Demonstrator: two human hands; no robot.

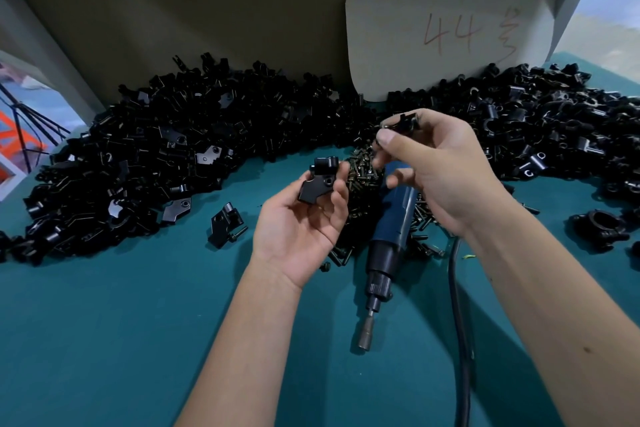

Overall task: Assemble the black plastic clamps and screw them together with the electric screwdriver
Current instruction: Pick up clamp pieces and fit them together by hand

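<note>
The big teal worktop (104, 340) fills most of the view. A long heap of black clamp parts (145, 163) lies across its far side, from 9 o'clock round to 12 o'clock. A second heap of black parts (540, 128) sits at 2 o'clock. A pale card (450, 28) with "44" written in red leans up behind the heaps at 1 o'clock.

The electric screwdriver (389, 236) lies flat on the worktop near the middle. Its long side runs from far to near, and its metal tip points toward the person, at 6 o'clock. Its black cord (459, 340) runs down beside it to the bottom edge. The blue body rests on a pile of small dark screws (360, 180).

The left hand (301, 232) is palm up, just left of the screwdriver. Its fingers curl round a black clamp body (318, 184), which stands with its round end pointing away, toward 12 o'clock.

The right hand (436, 170) is above the screw pile. Its thumb and fingers pinch a small black piece (403, 123) at the fingertips.

One loose clamp piece (225, 224) lies alone at 9 o'clock from the left hand, with a screw beside it. A joined round clamp (601, 225) sits at 3 o'clock.
</note>
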